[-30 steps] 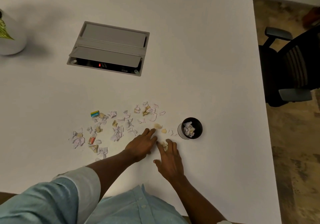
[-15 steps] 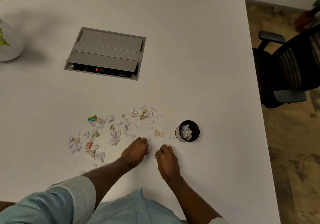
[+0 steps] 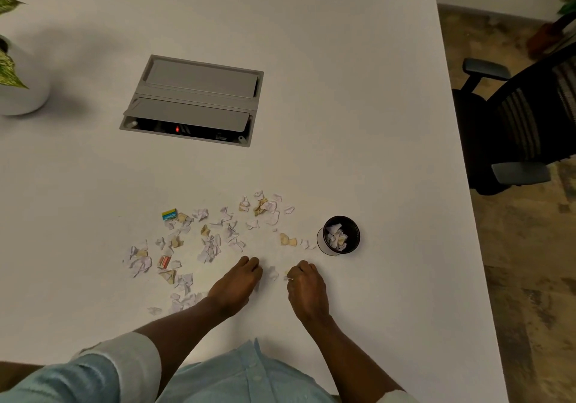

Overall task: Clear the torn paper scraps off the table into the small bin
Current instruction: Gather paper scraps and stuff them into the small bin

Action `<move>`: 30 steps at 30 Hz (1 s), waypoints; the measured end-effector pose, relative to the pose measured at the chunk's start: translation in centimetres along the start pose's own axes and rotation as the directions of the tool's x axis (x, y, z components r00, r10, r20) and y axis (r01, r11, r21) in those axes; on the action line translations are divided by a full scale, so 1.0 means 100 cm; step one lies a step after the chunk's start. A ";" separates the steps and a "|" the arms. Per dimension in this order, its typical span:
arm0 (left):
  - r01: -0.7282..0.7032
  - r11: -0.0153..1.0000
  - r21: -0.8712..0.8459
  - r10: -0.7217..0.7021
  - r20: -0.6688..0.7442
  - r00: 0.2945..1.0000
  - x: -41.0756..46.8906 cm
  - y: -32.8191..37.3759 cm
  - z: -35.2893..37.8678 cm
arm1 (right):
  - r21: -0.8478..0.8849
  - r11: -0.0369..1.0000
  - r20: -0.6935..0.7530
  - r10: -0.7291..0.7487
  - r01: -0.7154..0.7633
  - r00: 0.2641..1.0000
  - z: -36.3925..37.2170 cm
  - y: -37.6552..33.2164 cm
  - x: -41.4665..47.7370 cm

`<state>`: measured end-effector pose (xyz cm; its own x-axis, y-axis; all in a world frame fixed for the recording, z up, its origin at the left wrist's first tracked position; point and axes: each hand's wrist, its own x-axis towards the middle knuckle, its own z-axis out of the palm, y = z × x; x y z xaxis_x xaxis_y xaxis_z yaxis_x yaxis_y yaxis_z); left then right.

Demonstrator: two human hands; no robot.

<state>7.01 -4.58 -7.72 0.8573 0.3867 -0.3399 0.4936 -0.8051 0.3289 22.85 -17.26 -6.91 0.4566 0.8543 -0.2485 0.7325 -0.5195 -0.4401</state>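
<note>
A grey cable box (image 3: pixel 193 100) sat recessed in the worktop (image 3: pixel 343 91), its near flap raised. A white plant pot (image 3: pixel 21 88) stood far left; a black chair (image 3: pixel 517 122) waited right.

Crumpled, torn paper scraps (image 3: pixel 212 243) lie on a smooth matt white table (image 3: pixel 343 122) beside a black bin (image 3: pixel 339 237) and a matt grey cable box (image 3: pixel 194 99).

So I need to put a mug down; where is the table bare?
Bare: right of the bin to the table edge, and beyond the cable box. Crowded: paper scraps left of the bin.
</note>
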 end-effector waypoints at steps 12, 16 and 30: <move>0.033 0.928 -0.372 -0.135 -0.250 0.959 0.048 0.034 -0.045 | 0.322 0.942 -0.435 0.239 -0.098 0.868 -0.080 -0.002 0.012; 0.008 0.903 -0.430 -0.150 -0.298 0.943 0.080 0.065 -0.070 | 0.359 0.912 -0.491 0.366 -0.199 0.791 -0.102 0.006 0.025; 0.021 0.932 -0.361 -0.109 -0.225 0.968 0.119 0.105 -0.095 | 0.426 0.858 -0.442 0.475 -0.288 0.761 -0.110 0.020 0.032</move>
<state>23.78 -4.22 0.04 0.8094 0.5631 -0.1666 0.5309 -0.5804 0.6175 31.31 -15.80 0.95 0.9187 0.3947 -0.0167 0.2814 -0.6834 -0.6736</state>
